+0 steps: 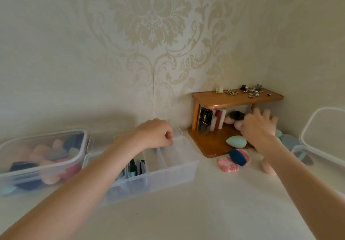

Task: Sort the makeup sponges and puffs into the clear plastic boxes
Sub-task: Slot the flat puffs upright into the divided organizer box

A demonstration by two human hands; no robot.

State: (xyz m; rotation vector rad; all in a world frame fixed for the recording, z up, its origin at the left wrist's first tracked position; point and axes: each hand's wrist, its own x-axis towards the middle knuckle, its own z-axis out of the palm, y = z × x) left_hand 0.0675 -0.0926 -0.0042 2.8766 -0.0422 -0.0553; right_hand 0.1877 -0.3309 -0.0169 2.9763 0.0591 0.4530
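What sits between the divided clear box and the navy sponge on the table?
In the head view, only the pink patterned puff lies between the divided box and the navy sponge.

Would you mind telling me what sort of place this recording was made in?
Most likely a dressing or vanity corner in a home. Damask wallpaper backs a pale tabletop, and a small wooden shelf holds hair clips and jewellery on top and cosmetic bottles below.

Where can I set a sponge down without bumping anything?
Bare tabletop lies in front of the divided box, between the two forearms. The box's two right compartments also look empty. It is crowded around the wooden shelf, where loose sponges lie under the right hand.
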